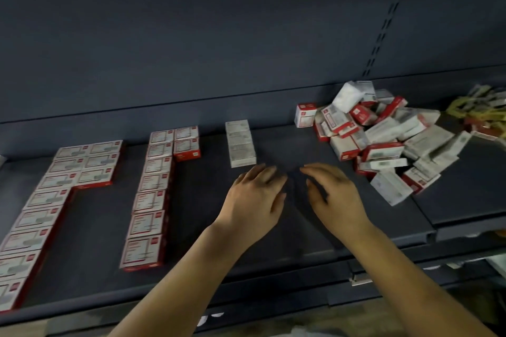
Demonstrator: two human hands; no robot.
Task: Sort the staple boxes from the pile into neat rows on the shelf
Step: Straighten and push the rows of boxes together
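A loose pile of red-and-white staple boxes [383,139] lies at the right of the dark shelf [208,227]. Sorted rows run front to back: a long double row at the far left [54,189], a middle row [153,189] with two extra boxes beside its back end, and a short white row [241,143] near the centre. My left hand [254,200] hovers palm down just in front of the short row, fingers relaxed, holding nothing. My right hand [331,197] is beside it, also empty, left of the pile.
One box [305,114] stands upright at the pile's left edge. Yellow and red items [476,109] lie at the far right on the neighbouring shelf section. A slotted upright [383,22] runs up the back wall. The shelf's front lip [246,298] runs below my forearms.
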